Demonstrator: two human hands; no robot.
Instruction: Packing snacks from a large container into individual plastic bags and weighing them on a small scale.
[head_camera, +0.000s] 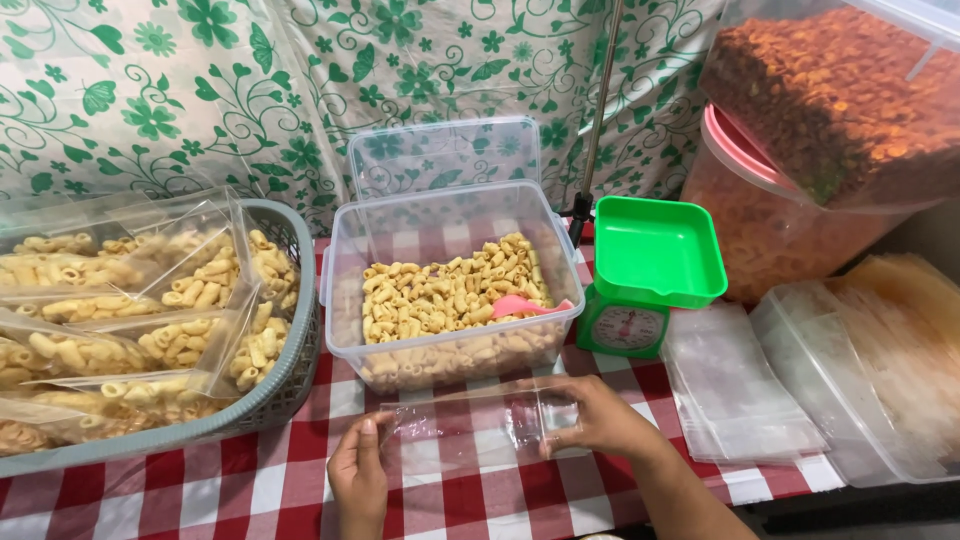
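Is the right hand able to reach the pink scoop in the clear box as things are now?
Probably yes. The right hand holds one end of an empty clear bag just in front of the open box. The pink scoop lies on top of the snacks near that side, uncovered, but the hand is occupied.

A home snack-packing stall: green kitchen scale (650, 275) at centre right, basket of filled bags (285, 385) at left, checked-cloth bench (270, 485)

The desk (280, 490) wears a red-and-white checked cloth. On it stand a grey basket (285, 385) at left, a clear tub (345, 300) beside it, a green scale (655, 275), a stack of bags (735, 395) and a clear tray (830, 400) at right.
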